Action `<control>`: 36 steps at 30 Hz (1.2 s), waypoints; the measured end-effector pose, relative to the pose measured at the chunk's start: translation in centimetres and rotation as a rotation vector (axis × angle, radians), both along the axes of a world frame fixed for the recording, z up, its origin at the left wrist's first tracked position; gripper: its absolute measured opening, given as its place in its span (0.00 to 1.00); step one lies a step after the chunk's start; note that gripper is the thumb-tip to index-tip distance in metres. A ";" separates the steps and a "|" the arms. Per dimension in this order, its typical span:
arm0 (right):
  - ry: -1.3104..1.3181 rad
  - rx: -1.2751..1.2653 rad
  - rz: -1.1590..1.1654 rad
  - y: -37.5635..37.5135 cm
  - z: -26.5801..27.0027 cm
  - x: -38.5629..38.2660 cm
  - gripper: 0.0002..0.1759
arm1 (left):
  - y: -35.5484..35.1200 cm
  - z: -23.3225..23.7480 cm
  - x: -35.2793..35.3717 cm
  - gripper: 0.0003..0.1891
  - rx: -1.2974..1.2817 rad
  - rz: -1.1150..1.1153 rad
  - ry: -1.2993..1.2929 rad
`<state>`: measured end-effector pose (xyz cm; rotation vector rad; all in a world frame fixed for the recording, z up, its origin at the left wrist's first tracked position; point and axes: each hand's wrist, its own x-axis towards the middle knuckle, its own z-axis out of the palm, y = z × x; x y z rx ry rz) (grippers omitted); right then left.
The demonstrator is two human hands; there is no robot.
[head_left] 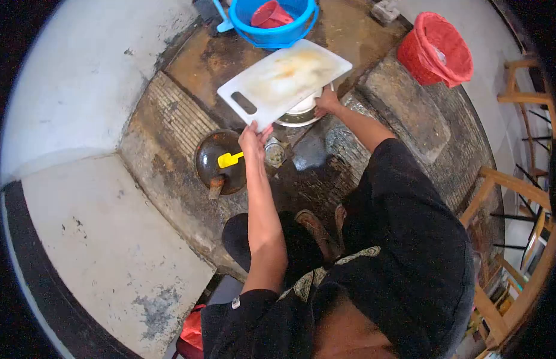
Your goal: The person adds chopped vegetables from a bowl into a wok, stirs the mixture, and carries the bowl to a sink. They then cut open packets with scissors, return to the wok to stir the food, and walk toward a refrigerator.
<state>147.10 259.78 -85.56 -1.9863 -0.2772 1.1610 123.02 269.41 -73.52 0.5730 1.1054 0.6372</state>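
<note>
A white plastic cutting board [290, 75], stained brownish in the middle, is tilted over the floor with its handle slot toward the left. My left hand [252, 142] is closed on the board's near left corner. Partly hidden beneath the board is a round metal basin [299, 124] with something white inside. At the basin's right rim, my right hand [327, 103] has its fingers curled against the edge, close below the board. Near my left forearm sits a dark wok [209, 157] with a wooden handle; a yellow scraper [229, 160] lies in it.
A blue tub [274, 33] holding a red scoop [272, 15] stands at the far side. To the right are a red lined bin [436, 54], a stone slab [406, 107] and wooden chairs [517, 185]. A small round container [275, 154] is near the wok. The floor is wet.
</note>
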 end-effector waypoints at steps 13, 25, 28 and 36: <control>0.052 -0.212 0.448 -26.4 34.6 -10.5 0.23 | -2.6 -4.6 -3.6 0.27 -0.578 -0.007 0.193; 0.030 -0.497 0.126 -47.2 56.7 -24.5 0.25 | -15.8 22.5 -20.6 0.33 1.141 -1.503 1.103; 0.161 -0.342 0.147 -51.1 62.9 -25.8 0.22 | -18.0 30.7 -19.4 0.26 1.108 -2.030 0.985; -0.749 -0.201 0.242 -52.7 91.5 -3.8 0.19 | -27.8 40.4 -3.9 0.19 1.218 -2.271 0.781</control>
